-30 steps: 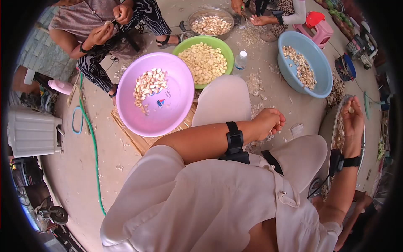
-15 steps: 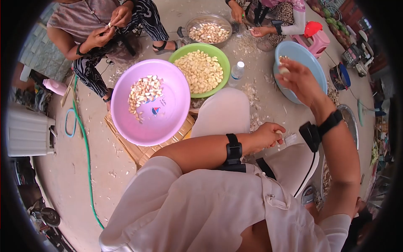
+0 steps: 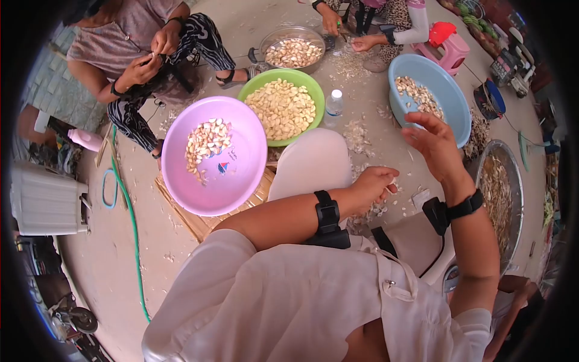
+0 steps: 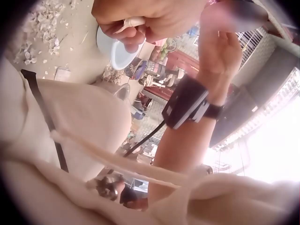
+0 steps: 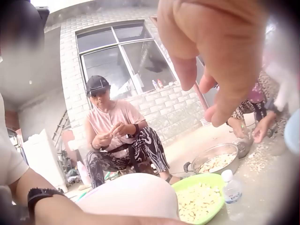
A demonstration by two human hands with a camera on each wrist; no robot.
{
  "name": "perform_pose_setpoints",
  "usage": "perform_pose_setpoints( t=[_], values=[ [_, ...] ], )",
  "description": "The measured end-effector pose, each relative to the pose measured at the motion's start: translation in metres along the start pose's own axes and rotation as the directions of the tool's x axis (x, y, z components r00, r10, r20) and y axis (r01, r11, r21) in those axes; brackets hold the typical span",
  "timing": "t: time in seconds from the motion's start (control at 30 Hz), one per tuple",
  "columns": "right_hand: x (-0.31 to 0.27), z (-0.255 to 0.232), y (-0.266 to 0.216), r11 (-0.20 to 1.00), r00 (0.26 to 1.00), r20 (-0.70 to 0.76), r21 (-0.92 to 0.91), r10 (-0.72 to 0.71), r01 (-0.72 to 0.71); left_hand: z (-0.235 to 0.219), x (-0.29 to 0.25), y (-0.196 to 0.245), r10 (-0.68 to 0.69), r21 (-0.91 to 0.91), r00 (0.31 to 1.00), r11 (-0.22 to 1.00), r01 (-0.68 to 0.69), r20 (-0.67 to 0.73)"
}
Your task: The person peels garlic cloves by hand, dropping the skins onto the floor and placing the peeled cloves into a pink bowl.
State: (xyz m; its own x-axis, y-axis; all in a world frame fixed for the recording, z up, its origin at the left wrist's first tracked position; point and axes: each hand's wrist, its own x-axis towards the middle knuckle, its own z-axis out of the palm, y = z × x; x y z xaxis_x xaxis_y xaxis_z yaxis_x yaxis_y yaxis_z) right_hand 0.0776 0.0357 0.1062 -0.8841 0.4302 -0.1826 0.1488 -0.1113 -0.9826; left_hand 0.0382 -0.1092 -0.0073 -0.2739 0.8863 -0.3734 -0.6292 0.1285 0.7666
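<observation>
In the head view my left hand (image 3: 371, 188) is held over my lap, fingers curled. The left wrist view shows a pale garlic clove (image 4: 134, 22) pinched in those fingers. My right hand (image 3: 433, 145) is raised near the blue basin (image 3: 461, 130), overlapping its near rim in the head view. Its fingers are spread and loosely bent, with nothing visible between them; in the right wrist view they hang downward. A purple basin (image 3: 241, 181) with pinkish garlic cloves (image 3: 207, 142) stands to the left. Beside it, a green basin (image 3: 318, 96) holds peeled yellowish cloves (image 3: 280, 108).
A large metal pan (image 3: 517, 199) of garlic husks sits at right; a steel pot (image 3: 265, 45) of cloves is at the back. A water bottle (image 3: 333, 107) stands by my knee. Two people sit opposite. A green hose (image 3: 134, 241) and a pink stool (image 3: 453, 54) are around.
My right hand has swung from over the metal pan at right to near the blue basin, its fingers now spread. The clove seen at its fingertips earlier no longer shows. The left hand stays over my lap.
</observation>
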Motion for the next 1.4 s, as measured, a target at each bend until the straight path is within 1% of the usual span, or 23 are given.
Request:
perform_pose_setpoints(
  t=[0.07,0.17,0.27,0.37,0.4,0.47,0.5,0.57,0.63,0.7,0.8,0.87,0.9,1.0,1.1,1.2,1.4],
  values=[
    [-0.018,-0.017,0.006,0.998,1.0,0.001,0.059,0.008,-0.009,0.001,0.002,0.0,0.062,0.017,0.998,0.998,-0.062,0.016],
    [-0.036,-0.037,0.023,0.973,0.997,0.068,0.227,0.031,-0.046,0.005,0.001,0.007,0.167,-0.063,0.985,0.984,-0.165,0.038],
    [-0.049,-0.036,0.038,0.989,1.0,0.019,0.146,0.015,-0.018,0.02,-0.004,0.025,0.237,-0.157,0.965,0.963,-0.219,0.112],
    [-0.062,-0.036,0.045,0.971,0.977,0.102,0.173,-0.187,0.167,0.041,-0.002,0.042,0.22,-0.176,0.951,0.967,-0.184,0.215],
    [-0.065,-0.04,0.044,0.968,0.97,0.12,0.165,-0.209,0.188,0.047,0.001,0.047,0.209,-0.178,0.943,0.97,-0.166,0.257],
    [-0.069,-0.049,0.043,0.938,0.962,0.09,0.264,-0.257,0.226,0.059,0.01,0.057,0.195,-0.188,0.915,0.973,-0.135,0.354],
    [-0.07,-0.054,0.043,0.919,0.955,0.079,0.306,-0.285,0.249,0.065,0.015,0.058,0.187,-0.188,0.906,0.975,-0.122,0.379],
    [-0.071,-0.061,0.048,0.899,0.95,-0.002,0.324,-0.311,0.295,0.074,0.024,0.058,0.179,-0.191,0.889,0.976,-0.106,0.422],
    [-0.067,-0.067,0.052,0.887,0.943,-0.069,0.323,-0.324,0.329,0.08,0.031,0.057,0.17,-0.166,0.891,0.98,-0.109,0.421],
    [-0.065,-0.071,0.053,0.864,0.94,-0.116,0.368,-0.322,0.342,0.081,0.037,0.055,0.162,-0.152,0.896,0.982,-0.108,0.414],
    [-0.062,-0.08,0.056,0.858,0.943,-0.161,0.394,-0.29,0.331,0.075,0.048,0.055,0.222,-0.034,0.937,0.975,-0.221,0.271],
    [-0.059,-0.084,0.058,0.864,0.949,-0.181,0.397,-0.257,0.31,0.064,0.053,0.055,0.328,0.171,0.923,0.916,-0.363,0.203],
    [-0.058,-0.085,0.058,0.867,0.952,-0.191,0.399,-0.239,0.298,0.059,0.056,0.053,0.385,0.273,0.906,0.865,-0.42,0.173],
    [-0.051,-0.086,0.061,0.88,0.953,-0.225,0.384,-0.204,0.279,0.058,0.064,0.05,0.61,0.456,0.753,0.613,-0.646,0.247],
    [-0.046,-0.081,0.063,0.911,0.953,-0.241,0.323,-0.182,0.256,0.057,0.063,0.056,0.56,0.511,0.785,0.608,-0.607,0.266],
    [-0.039,-0.079,0.062,0.945,0.954,-0.235,0.22,-0.188,0.24,0.051,0.069,0.059,0.551,0.555,0.784,0.572,-0.604,0.286],
    [-0.034,-0.074,0.064,0.968,0.943,-0.226,0.01,-0.244,0.252,0.045,0.07,0.062,0.531,0.597,0.816,0.585,-0.549,0.23]
  ],
)
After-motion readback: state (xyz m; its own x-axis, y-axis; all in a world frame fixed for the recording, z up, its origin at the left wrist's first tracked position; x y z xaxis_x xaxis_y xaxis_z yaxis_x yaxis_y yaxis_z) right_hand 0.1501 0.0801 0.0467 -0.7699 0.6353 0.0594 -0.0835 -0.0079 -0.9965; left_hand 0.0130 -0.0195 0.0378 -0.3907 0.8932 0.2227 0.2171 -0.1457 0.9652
